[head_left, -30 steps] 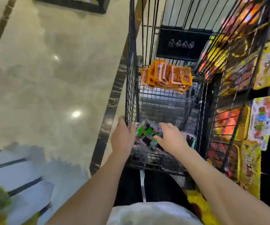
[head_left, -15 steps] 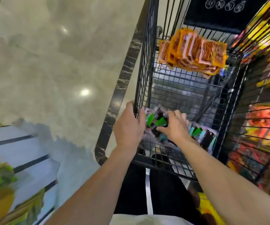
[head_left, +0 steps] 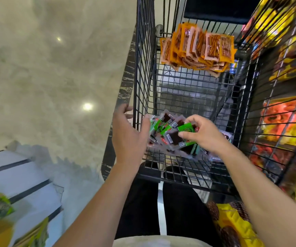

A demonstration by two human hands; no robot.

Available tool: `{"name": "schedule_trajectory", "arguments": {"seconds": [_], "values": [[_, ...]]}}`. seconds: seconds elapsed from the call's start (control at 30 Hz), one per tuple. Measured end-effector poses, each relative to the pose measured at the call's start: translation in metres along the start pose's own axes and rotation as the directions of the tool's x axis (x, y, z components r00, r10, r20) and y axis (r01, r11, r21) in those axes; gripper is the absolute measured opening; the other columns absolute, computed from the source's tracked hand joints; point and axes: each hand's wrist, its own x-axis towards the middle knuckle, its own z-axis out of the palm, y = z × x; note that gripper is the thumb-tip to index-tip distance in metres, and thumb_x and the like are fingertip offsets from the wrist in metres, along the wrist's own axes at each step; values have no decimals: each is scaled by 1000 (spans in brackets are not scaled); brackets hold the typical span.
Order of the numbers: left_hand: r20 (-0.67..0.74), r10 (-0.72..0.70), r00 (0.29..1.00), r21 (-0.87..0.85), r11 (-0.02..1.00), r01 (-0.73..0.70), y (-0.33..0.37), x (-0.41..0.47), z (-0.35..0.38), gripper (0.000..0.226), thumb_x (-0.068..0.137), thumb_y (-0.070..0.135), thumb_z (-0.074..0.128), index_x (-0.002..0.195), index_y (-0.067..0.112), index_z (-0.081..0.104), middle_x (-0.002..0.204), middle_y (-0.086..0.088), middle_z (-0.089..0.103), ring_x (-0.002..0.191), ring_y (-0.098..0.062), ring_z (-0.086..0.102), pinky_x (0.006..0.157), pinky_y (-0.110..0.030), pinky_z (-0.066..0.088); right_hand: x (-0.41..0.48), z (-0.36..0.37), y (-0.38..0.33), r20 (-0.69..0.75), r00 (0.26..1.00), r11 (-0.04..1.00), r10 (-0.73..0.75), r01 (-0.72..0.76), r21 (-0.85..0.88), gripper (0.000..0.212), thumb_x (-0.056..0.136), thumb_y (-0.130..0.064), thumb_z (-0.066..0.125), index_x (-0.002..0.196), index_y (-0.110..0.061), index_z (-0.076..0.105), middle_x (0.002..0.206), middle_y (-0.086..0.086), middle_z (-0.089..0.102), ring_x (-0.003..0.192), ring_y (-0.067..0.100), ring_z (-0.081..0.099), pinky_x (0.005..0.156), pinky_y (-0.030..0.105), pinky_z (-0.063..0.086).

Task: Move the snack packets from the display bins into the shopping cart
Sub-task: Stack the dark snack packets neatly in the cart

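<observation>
Since a second ago the green snack packets [head_left: 172, 134] have fanned out low in the shopping cart's [head_left: 143, 68] near-left corner, pinched by the fingers of the right hand [head_left: 204, 136] while the left hand [head_left: 129, 139] spreads its fingers astride the cart wall, so this batch is judged nearly delivered.

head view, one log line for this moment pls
left hand at cart wall, beside green packets | right hand pinches green packets | orange packets at cart's far end

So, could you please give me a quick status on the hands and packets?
Right hand pinches green packets, low inside cart. Left hand open at cart's left wall. Nothing in the way.
</observation>
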Motion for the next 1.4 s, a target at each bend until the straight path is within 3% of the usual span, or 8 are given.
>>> {"name": "schedule_trajectory", "arguments": {"seconds": [0.1,0.2,0.4,0.63,0.73,0.8,1.1,1.4], "values": [[-125,229,965,10,973,-230,15,-10,-10,54,91,39,75,135,20,50,124,23,38,120,-16,50,102,-37,48,-19,-26,-9,17,999,999,-34,34,26,29,81,-32,87,97,-37,64,92,-28,70,81,-18,60,70,16,42],[98,432,897,-55,902,-429,36,-25,-3,49,92,43,69,133,26,49,120,28,39,115,-5,49,99,-28,47,-32,-42,-14,70,996,994,-53,46,99,26,83,-27,84,101,-30,66,94,-24,71,85,-3,68,81,28,55],[749,63,659,50,987,-151,46,-29,41,50,95,50,72,135,25,55,125,11,68,112,-10,64,101,-42,55,-40,-50,-6,164,981,980,-102,70,187,16,97,-13,69,111,-19,64,97,-9,75,84,7,72,73,21,57],[653,-133,746,51,990,132,9,-26,61,22,96,33,76,115,32,68,107,15,73,99,-5,68,79,-27,54,-9,-43,34,21,1000,983,-1,-3,185,20,97,-17,71,115,-24,66,108,-3,70,95,8,67,90,31,57],[595,-296,747,-98,896,433,-6,-23,61,28,99,22,72,113,44,62,105,18,74,90,4,73,72,-24,63,9,-38,59,-18,998,991,60,-61,-121,47,95,-25,75,138,-23,56,131,-7,63,117,3,61,94,20,52],[582,-357,731,-204,806,556,-12,-20,64,38,102,11,68,121,42,61,111,14,76,98,0,74,76,-26,65,16,-26,71,9,995,926,96,-86,-369,71,92,-35,76,153,-23,42,148,0,52,137,17,49,109,33,44],[546,-376,749,-218,799,561,-18,-16,75,36,104,12,63,130,37,62,107,19,78,100,2,73,83,-29,54,17,-4,70,-70,996,863,60,-87,-498,60,85,-42,80,135,-26,52,111,-10,55,111,16,44,98,38,43],[566,-389,727,-239,766,596,-16,-15,75,33,105,11,62,128,35,63,109,13,79,109,-11,74,101,-49,59,-6,14,59,-123,991,751,-54,-41,-659,58,95,-41,70,141,-15,48,128,5,54,118,23,49,105,40,43]]}}
